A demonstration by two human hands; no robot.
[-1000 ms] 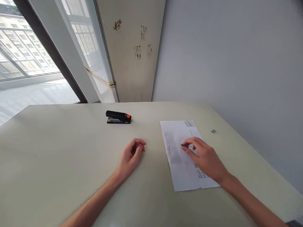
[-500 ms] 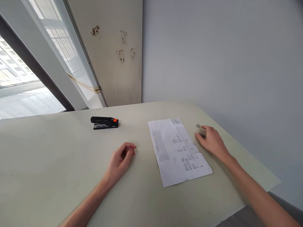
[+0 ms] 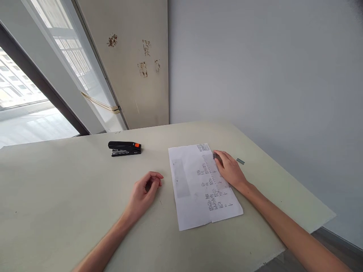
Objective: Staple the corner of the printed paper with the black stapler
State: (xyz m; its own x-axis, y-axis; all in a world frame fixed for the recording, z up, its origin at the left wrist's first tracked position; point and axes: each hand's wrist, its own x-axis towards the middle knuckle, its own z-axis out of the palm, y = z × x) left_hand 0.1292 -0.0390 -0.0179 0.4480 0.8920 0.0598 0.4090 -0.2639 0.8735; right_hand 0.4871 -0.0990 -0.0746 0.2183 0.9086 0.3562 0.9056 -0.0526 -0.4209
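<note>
My right hand [image 3: 231, 170] lies on the right edge of a printed sheet of paper [image 3: 193, 204]. Its thumb and fingers are closed on a small grey staple strip [image 3: 214, 155], partly hidden by the fingertips. Another grey staple strip [image 3: 240, 161] lies flat on the table just right of that hand. My left hand [image 3: 146, 190] rests on the table left of the paper, fingers curled loosely against the thumb, with nothing visible in it. Beyond it sits a black stapler [image 3: 124, 148] with an orange patch, on its own.
The pale table [image 3: 70, 196] meets a grey wall [image 3: 255, 68] at its back right. A panel with brown stains [image 3: 133, 87] stands behind the table, and a window [image 3: 19, 79] is at the left. The table's front right edge [image 3: 283, 247] is rough.
My right hand has moved left onto the paper's edge with the staple strip, uncovering the other strip. The paper has shifted left and slightly nearer. My left hand has stayed put.
</note>
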